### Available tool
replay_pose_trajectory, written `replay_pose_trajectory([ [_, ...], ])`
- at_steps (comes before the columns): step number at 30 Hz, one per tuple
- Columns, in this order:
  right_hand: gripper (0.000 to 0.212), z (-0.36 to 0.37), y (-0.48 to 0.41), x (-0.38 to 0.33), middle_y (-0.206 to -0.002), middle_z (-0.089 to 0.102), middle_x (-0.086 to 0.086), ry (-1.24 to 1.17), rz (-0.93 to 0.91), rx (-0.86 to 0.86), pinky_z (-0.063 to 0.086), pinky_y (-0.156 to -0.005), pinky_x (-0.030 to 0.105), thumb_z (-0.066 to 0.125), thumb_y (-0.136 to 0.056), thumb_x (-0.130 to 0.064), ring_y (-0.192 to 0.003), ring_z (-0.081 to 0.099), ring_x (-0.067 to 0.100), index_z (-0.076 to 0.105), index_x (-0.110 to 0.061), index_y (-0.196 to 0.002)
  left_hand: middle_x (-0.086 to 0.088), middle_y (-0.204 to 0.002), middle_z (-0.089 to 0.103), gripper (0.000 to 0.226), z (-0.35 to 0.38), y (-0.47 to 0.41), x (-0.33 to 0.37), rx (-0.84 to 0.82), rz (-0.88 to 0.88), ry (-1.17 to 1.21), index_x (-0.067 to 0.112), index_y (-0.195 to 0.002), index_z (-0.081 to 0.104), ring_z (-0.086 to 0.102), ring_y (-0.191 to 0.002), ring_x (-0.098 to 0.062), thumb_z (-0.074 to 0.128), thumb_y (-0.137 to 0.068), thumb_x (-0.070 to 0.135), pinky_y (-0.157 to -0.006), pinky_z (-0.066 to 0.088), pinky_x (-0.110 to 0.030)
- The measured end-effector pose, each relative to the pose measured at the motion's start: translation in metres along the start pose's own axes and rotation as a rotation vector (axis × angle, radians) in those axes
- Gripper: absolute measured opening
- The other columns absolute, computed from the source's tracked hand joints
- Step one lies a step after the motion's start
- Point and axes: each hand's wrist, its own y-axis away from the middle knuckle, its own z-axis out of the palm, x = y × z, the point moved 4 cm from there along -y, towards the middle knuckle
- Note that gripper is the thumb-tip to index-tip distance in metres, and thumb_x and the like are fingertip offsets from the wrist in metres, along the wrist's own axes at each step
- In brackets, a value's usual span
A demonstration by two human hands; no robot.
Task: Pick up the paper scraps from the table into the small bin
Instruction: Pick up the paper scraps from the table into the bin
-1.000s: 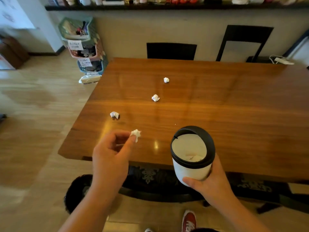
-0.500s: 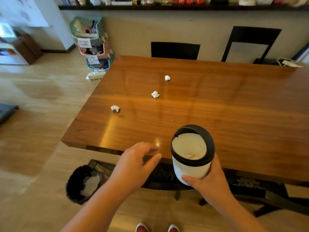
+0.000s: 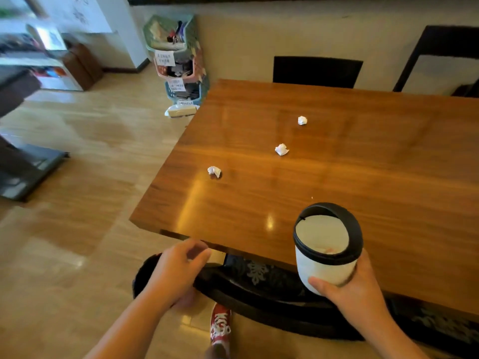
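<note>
Three crumpled white paper scraps lie on the wooden table (image 3: 375, 172): a near one (image 3: 214, 172) by the left edge, a middle one (image 3: 281, 149) and a far one (image 3: 302, 120). My right hand (image 3: 355, 288) grips the small white bin (image 3: 324, 268) from below; it has a black ring top and is held tilted over the table's front edge. Something pale lies inside it. My left hand (image 3: 178, 270) hovers below the table's front left corner, fingers loosely curled and apart, with no scrap visible in it.
A dark patterned bench (image 3: 261, 286) sits under the front edge, with a round black object (image 3: 142, 275) on the floor beside it. My red shoe (image 3: 220, 325) is below. Two dark chairs (image 3: 317, 72) stand at the far side, stacked baskets (image 3: 178, 60) at the left.
My left hand held a scrap a second ago, moved to the bin, and has now drawn back left without a visible scrap. The view has shifted left.
</note>
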Motion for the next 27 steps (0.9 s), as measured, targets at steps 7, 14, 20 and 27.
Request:
replay_pose_trajectory([
  [7,0.106,0.081,-0.059,-0.010,-0.105,0.055,-0.049,-0.017,0.135,0.104,0.042,-0.076,0.020,0.100,-0.037,-0.031,-0.097,0.053,-0.025,0.038,-0.086,-0.103,0.011,-0.098,0.066,0.023,-0.028,-0.166,-0.013,-0.013,0.026,-0.163,0.032,-0.104,0.065,0.063,-0.089,-0.007,0.063,-0.087,0.047,-0.073,0.054,-0.030],
  [14,0.115,0.139,-0.097,-0.006,-0.112,0.057,-0.037,-0.018,0.205,0.172,0.046,-0.090,0.034,0.105,-0.030,-0.023,-0.102,0.056,-0.008,0.043,-0.060,-0.120,-0.006,-0.125,0.051,0.043,-0.009,-0.303,0.001,0.053,0.241,-0.356,0.021,-0.123,0.052,0.051,-0.116,-0.030,0.066,-0.085,0.038,-0.091,0.049,-0.042],
  [20,0.115,0.158,-0.110,-0.005,-0.108,0.059,-0.041,-0.083,0.237,0.216,0.041,-0.091,0.031,0.100,-0.024,-0.024,-0.096,0.054,-0.028,0.044,-0.058,-0.119,-0.005,-0.129,0.050,0.036,0.015,-0.352,-0.004,0.011,0.349,-0.469,0.021,-0.124,0.054,0.049,-0.115,-0.028,0.061,-0.090,0.029,-0.084,0.052,-0.039],
  [27,0.112,0.163,-0.105,-0.016,-0.110,0.061,-0.035,-0.092,0.244,0.266,0.044,-0.085,0.025,0.104,-0.020,-0.036,-0.097,0.056,-0.021,0.047,-0.061,-0.114,-0.002,-0.106,0.063,0.023,0.016,-0.354,-0.020,0.008,0.402,-0.396,0.020,-0.109,0.063,0.062,-0.096,-0.024,0.066,-0.087,0.027,-0.070,0.044,-0.029],
])
